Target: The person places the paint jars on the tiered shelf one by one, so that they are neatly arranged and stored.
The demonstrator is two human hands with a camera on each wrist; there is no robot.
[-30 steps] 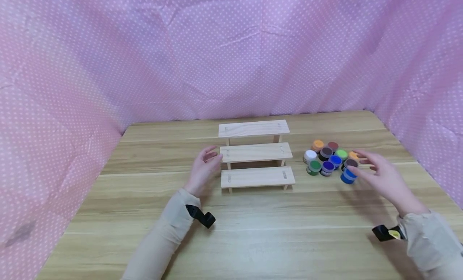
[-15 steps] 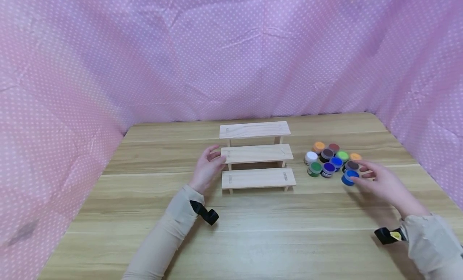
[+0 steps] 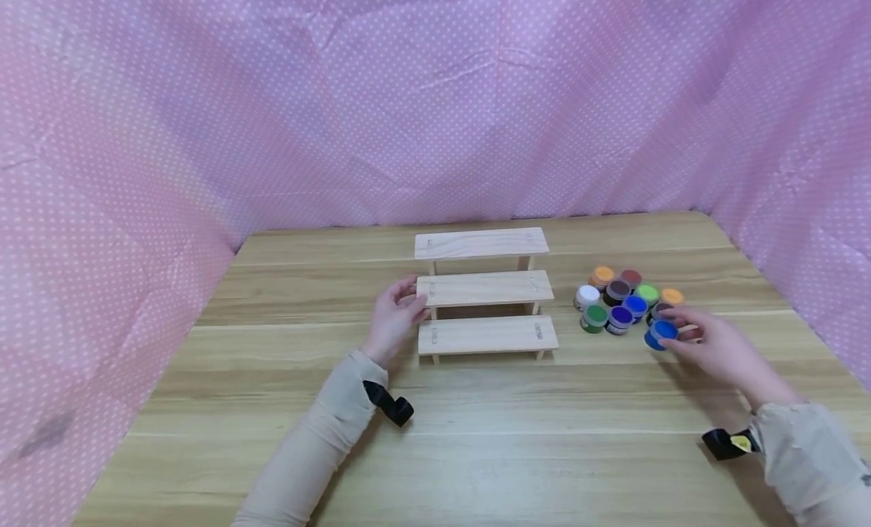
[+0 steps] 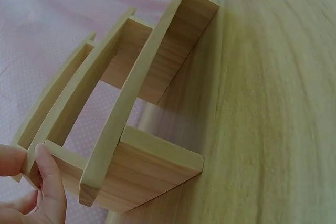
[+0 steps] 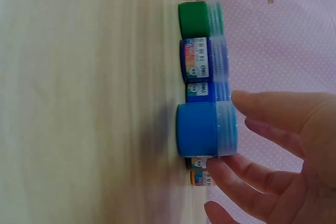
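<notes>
In the head view, my left hand (image 3: 395, 317) is at the left end of a three-tier wooden display shelf (image 3: 485, 289). The left wrist view shows its thumb and a finger pinching the end of the middle board (image 4: 68, 103). Over on the right, my right hand (image 3: 714, 353) has its thumb and fingers on opposite sides of a light blue paint jar (image 5: 198, 129) with a clear ribbed lid. That jar stands on the table at the near edge of a cluster of paint jars. Fingers partly hide the dark brown jar (image 3: 657, 311) behind it.
Beside the shelf stand several more jars: a white one (image 3: 587, 298), a green one (image 3: 594, 318), a purple one (image 3: 619, 320), plus orange, brown and lime ones. A wooden table (image 3: 490, 436) holds everything. Pink dotted cloth (image 3: 435, 103) hangs around its back and sides.
My right thumb and fingers have drawn in around the light blue jar. My left hand has moved slightly right and now pinches the middle board's end. The jars and shelf stay put.
</notes>
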